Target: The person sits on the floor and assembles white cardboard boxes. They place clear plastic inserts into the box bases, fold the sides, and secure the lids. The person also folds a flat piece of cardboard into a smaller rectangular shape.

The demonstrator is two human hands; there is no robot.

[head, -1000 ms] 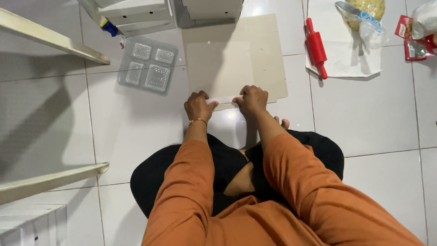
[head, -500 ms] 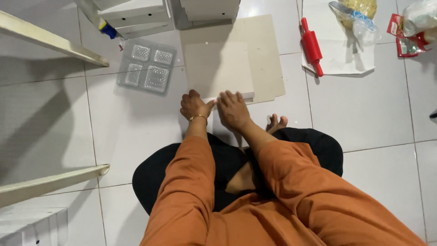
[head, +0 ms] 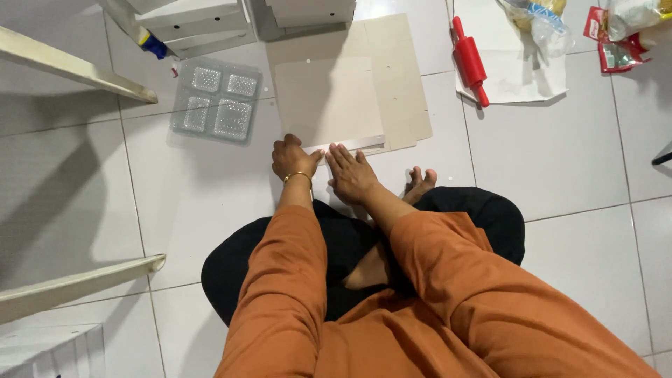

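Both hands, left hand [head: 292, 157] and right hand [head: 350, 175], rest ungripping at the beige panel [head: 327, 101] edge; I'd press evenly.

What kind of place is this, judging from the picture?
Probably a room at home: a white tiled floor where a person sits with cardboard sheets, a red rolling pin and a clear plastic tray.

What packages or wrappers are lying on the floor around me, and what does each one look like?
Clear plastic blister tray: upper left, four moulded compartments.
Red snack packet: top right corner, flat, partly under a white bag.
Clear plastic bag: top right, crumpled, yellowish contents, on white paper.
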